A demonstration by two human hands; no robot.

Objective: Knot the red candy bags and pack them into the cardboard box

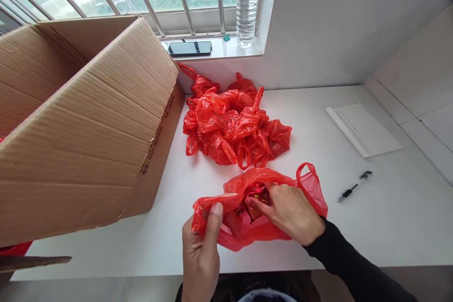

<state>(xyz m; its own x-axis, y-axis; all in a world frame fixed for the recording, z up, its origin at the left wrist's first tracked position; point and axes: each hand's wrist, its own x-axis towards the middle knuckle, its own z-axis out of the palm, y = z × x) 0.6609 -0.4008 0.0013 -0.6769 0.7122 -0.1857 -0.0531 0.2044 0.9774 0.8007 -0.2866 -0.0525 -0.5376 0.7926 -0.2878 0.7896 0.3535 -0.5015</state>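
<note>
A thin red plastic bag lies open at the table's near edge. My left hand pinches its left rim between thumb and fingers. Inside the bag's mouth, my right hand has thumb and fingers around shiny red wrapped packets; its fingertips are partly hidden. One loop handle of the bag stands up beside my right wrist. Just beyond is a heap of knotted red plastic bags, their contents not visible.
A large open cardboard box takes up the left side, with something red partly visible in it. Paper and a pen lie at right on the white table. A phone and water bottle rest on the sill by the barred window.
</note>
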